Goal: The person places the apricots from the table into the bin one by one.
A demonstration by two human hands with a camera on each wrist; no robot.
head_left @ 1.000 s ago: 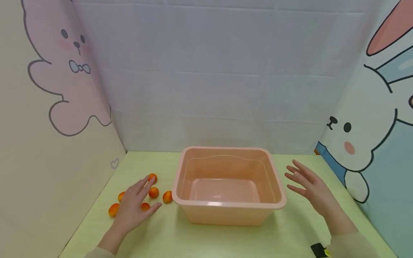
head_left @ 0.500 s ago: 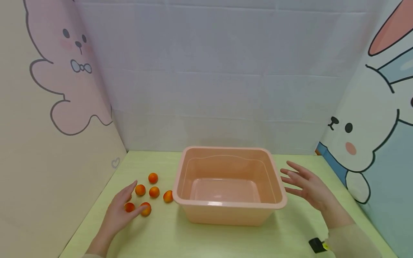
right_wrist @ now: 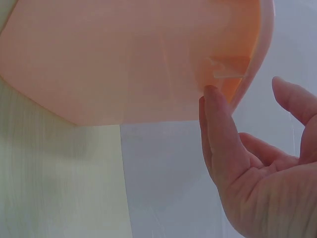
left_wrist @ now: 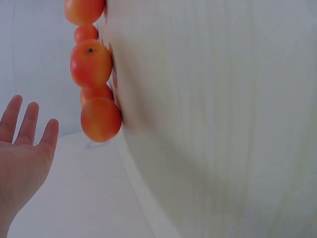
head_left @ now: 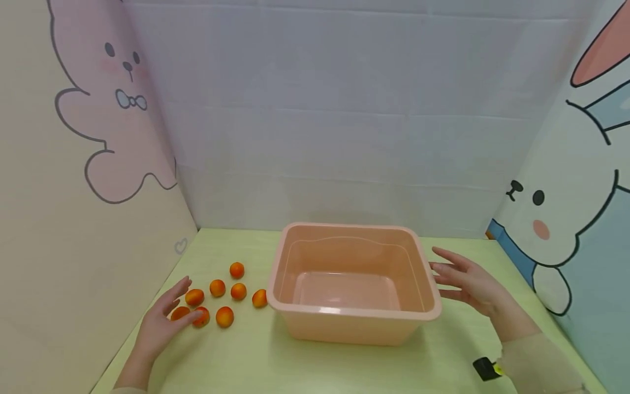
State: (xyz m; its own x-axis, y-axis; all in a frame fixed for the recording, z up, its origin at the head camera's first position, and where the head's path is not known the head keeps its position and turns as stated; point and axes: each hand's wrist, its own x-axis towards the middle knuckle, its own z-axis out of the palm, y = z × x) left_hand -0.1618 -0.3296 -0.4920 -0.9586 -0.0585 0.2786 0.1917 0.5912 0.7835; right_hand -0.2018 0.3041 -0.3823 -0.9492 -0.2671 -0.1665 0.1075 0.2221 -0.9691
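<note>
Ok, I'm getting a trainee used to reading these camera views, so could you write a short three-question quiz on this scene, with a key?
1. Where is the person's bare right hand relative to the deep, rectangular, pink plastic basin?
A) Inside it
B) Just outside its right side
C) Underneath it

2. How many small, round, orange-red fruits show in the head view?

3. True or false: the person's bare left hand is nearer to the fruits than to the basin.

Key: 1. B. 2. Eight. 3. True.
</note>
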